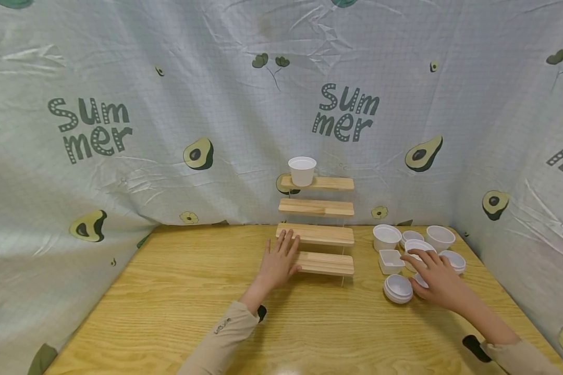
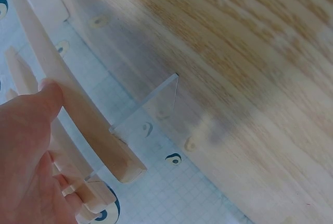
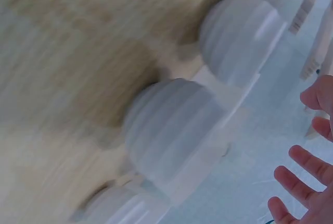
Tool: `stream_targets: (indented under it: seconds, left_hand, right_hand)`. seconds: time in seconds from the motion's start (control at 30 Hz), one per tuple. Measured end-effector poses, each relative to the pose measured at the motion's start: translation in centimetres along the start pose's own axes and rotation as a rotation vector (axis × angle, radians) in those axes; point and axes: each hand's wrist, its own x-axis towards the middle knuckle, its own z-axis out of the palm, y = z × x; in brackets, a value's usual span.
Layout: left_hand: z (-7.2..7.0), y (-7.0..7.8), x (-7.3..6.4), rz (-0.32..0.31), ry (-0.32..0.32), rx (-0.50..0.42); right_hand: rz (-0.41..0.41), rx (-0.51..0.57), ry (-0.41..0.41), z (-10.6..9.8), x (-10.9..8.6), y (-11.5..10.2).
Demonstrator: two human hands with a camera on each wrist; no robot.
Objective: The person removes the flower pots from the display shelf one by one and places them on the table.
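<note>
My left hand [image 1: 278, 263] rests on the left end of a tiered wooden stand [image 1: 328, 264], its fingers stretched out over the two lower boards. In the left wrist view the thumb [image 2: 49, 96] lies against one board [image 2: 86, 112], and the other fingertips touch the board behind. My right hand [image 1: 436, 276] hovers over a group of white containers with spread fingers and nothing held. Close to it are a ribbed round bowl [image 1: 398, 289], a square tub [image 1: 391, 261] and a round tub [image 1: 419, 247] partly hidden by the fingers. Ribbed bowls [image 3: 171, 130] also show in the right wrist view.
A white round cup [image 1: 302, 172] stands on the stand's top board at its left end. Behind my right hand are more white tubs, including a tall one [image 1: 387, 237] and one at the back right [image 1: 440, 238]. A printed curtain [image 1: 244, 130] hangs behind the wooden table [image 1: 169, 291].
</note>
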Motion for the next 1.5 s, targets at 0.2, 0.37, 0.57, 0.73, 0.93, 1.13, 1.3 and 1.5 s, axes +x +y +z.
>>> stream_targets:
  seconds: [0.2,0.37,0.57,0.73,0.93,1.13,1.3,1.5]
  left_hand:
    - [0.0,0.0,0.0,-0.001,0.006,0.001]
    - [0.1,-0.1,0.0,-0.003,-0.007,0.003]
    - [0.1,-0.1,0.0,-0.003,-0.009,-0.006]
    - [0.0,-0.1,0.0,0.002,0.003,-0.004]
    - [-0.1,-0.1,0.0,0.003,-0.005,-0.006]
    - [0.0,0.0,0.0,-0.005,-0.006,0.014]
    - [0.0,0.0,0.0,-0.007,0.000,0.027]
    - [0.1,0.0,0.1,0.001,0.004,0.031]
  right_hand:
    - [-0.018,0.032,0.020,0.1,1.9,-0.6]
    - [-0.048,0.033,0.040,0.4,3.3,-0.9]
    - [-0.072,0.030,0.050,0.4,4.8,-1.1]
    - [-0.073,0.032,0.034,0.3,6.2,-1.6]
    - [-0.113,0.023,0.066,0.6,8.6,-2.0]
    - [-0.125,0.023,0.064,0.7,11.6,-2.7]
    - [-0.102,0.040,0.045,0.6,13.9,-3.6]
    - [-0.065,0.062,0.016,0.7,16.3,-4.4]
